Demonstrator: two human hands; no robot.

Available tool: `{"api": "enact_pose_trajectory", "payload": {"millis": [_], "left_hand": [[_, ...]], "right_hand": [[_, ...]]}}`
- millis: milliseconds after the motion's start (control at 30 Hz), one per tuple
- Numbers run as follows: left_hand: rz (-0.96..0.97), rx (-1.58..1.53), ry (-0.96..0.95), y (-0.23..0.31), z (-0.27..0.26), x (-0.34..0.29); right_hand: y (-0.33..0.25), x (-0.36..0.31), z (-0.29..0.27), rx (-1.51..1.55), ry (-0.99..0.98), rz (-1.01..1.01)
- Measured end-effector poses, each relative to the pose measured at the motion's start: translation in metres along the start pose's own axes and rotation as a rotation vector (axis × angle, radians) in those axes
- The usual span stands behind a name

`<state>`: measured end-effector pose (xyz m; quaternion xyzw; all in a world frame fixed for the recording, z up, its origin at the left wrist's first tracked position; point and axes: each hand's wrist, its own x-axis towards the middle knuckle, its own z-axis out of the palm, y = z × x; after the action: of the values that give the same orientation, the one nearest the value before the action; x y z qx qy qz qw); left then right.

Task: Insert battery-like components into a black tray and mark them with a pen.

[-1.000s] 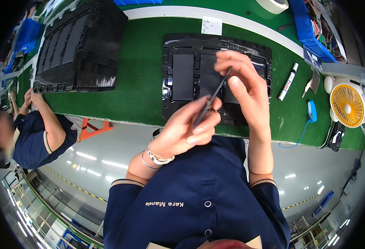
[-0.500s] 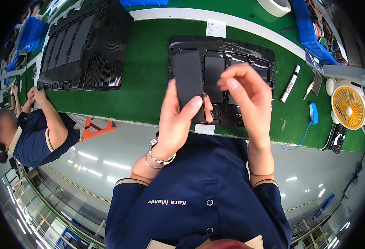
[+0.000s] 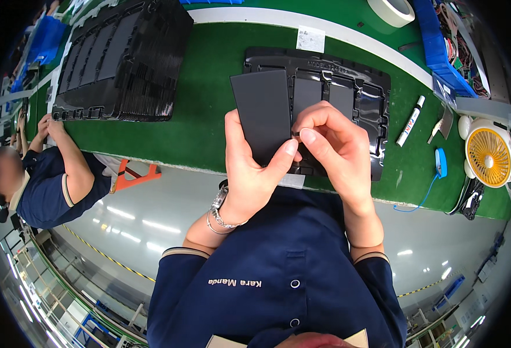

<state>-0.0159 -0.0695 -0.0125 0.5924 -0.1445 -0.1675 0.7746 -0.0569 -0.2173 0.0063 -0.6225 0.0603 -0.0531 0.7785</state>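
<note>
A flat black rectangular panel (image 3: pixel 262 113) is gripped in my left hand (image 3: pixel 249 168), its thumb on the lower right edge and fingers along the left side. My right hand (image 3: pixel 339 153) is closed in a pinch at the panel's right edge, thumb against forefinger. A small dark bit shows at those fingertips, too small to name. Behind my hands lies a black moulded plastic tray (image 3: pixel 377 87) with similar dark panels in its slots. The tray's lower part is partly hidden by my hands.
A tall stack of black trays (image 3: pixel 145 75) stands at the left. On the right lie a white marker (image 3: pixel 411 122), a blue wrist strap (image 3: pixel 440 163) and a small fan (image 3: pixel 488 152). A tape roll (image 3: pixel 396 10) and blue bin (image 3: pixel 441 58) sit farther back. A co-worker (image 3: pixel 64 180) is at the left.
My right hand has moved down and left to the panel's edge, its fingertips now pinched there. The panel has tilted to face me more fully in my left hand.
</note>
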Motion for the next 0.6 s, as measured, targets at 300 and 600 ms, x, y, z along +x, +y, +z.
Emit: {"api": "enact_pose_trajectory", "payload": {"millis": [300, 600], "left_hand": [[0.061, 0.119, 0.043, 0.0006, 0.0041, 0.0004], [0.076, 0.248, 0.033, -0.0012, 0.0047, -0.0018]], "right_hand": [[0.0045, -0.0014, -0.0002, -0.017, 0.013, -0.007], [0.0054, 0.0019, -0.0049, -0.183, 0.005, -0.083]]}}
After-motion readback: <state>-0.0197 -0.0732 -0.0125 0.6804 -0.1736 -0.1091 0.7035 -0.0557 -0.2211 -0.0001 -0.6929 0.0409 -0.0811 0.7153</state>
